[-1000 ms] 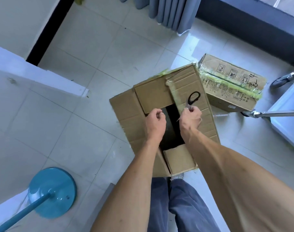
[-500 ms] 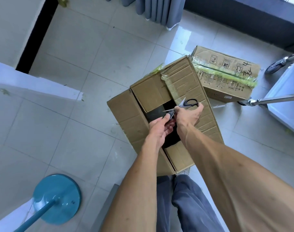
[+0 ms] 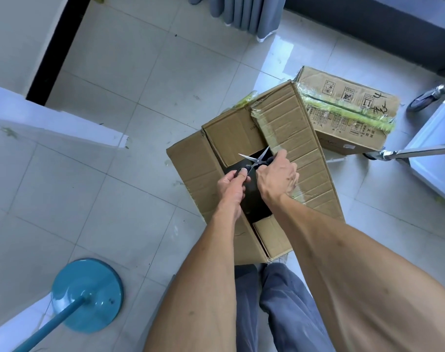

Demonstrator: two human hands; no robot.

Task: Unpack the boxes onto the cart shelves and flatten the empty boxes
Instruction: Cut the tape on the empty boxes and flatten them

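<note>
— Where is the box they are working on?

— The open cardboard box (image 3: 244, 179) is sitting on the tiled floor (image 3: 130, 102) right in front of the person's legs, its flaps lying partly folded in and a dark gap showing between them. The taped flap (image 3: 292, 138) is lying along its right side.

— And the hands?

— Both are hovering over that gap, sharing a pair of scissors (image 3: 254, 160). The blades are standing spread apart, tips pointing away from the person. The left hand (image 3: 231, 184) is gripping one black handle loop, fingers curled round it. The right hand (image 3: 277, 176) is pinching the other handle, knuckles over the taped flap.

— Anything else nearby?

— A second box (image 3: 343, 115), sealed with yellow-green tape, is lying just behind the open one, touching its far right corner. The cart (image 3: 434, 143) is standing at the right edge of the floor, one chrome bar and a wheel showing. A blue round stand base (image 3: 87, 295) is resting near the lower left, well apart from the boxes. Grey curtains (image 3: 244, 13) are hanging down to the floor at the far side.
</note>
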